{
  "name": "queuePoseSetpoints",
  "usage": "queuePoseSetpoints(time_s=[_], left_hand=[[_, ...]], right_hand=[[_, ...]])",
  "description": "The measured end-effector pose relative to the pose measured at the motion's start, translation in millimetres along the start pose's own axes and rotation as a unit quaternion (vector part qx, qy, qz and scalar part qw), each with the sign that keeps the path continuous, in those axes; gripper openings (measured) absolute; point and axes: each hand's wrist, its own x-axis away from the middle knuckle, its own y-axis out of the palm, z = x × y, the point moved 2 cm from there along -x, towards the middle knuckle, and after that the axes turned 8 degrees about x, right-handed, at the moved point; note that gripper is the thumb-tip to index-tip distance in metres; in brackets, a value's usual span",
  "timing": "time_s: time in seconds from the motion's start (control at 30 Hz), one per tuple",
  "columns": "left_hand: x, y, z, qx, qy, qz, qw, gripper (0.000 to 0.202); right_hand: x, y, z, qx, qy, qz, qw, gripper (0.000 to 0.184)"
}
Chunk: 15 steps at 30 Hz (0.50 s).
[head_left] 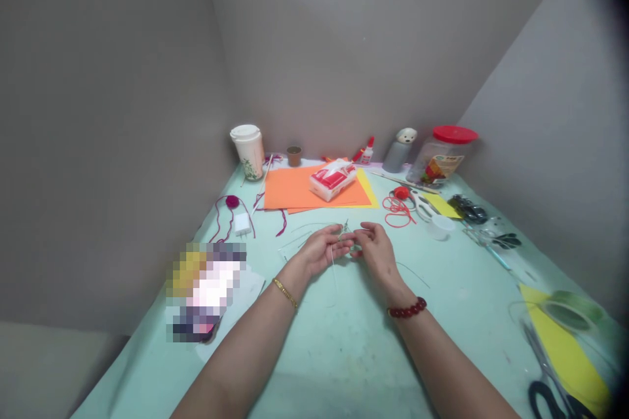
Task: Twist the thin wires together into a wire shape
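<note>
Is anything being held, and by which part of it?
The left hand holds a small green piece, the right hand close by; the part gripped can't be told.

- I read the red lid (455, 135) as glossy plastic, the jar (435, 167) as clear, smooth plastic.
- Tissue packet (334, 180): shiny film on my feed.
- Orange sheets (289, 186): matt paper.
- Purple yarn ball (232, 201): fibrous.
- Gold bracelet (285, 292): bright metal; red beads (407, 309): polished.
- Dark-handled scissors (540, 352): metal blades, plastic grips.
- Green piece (346, 228): too small for me to tell.
</note>
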Motion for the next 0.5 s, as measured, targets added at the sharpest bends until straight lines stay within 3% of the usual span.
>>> queuePoseSetpoints(time_s=[0.27,0.5], left_hand=[[-3,-3.2,-2,0.016,0.0,0.0,1.0,0.052],[2,0.0,11,-0.194,0.059,0.055,0.978,0.044]], right_hand=[[0,13,3,-0.003,0.015,-0.112,0.994,0.047],[-5,9,3,0.069,-0.028,-0.159,0.985,0.057]])
